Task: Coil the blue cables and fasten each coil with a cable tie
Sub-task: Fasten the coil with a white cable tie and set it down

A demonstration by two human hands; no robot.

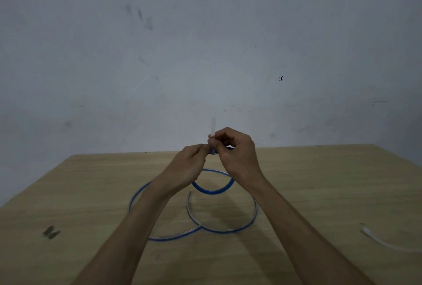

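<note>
Both hands are raised above the wooden table (319, 182), holding a small blue cable coil (214, 190) that hangs below them. My right hand (235, 152) pinches a white cable tie (213, 129) whose free end sticks straight up above the fingers. My left hand (191, 163) pinches the coil and tie at the same spot from the left. The part of the coil inside the fingers is hidden. A second blue cable (228, 231) lies loose on the table under my forearms, curved in large open loops.
Another white cable tie (383, 242) lies on the table at the right. A small dark mark (51, 232) shows on the table at the left. A grey wall (205, 44) stands directly behind the table's far edge.
</note>
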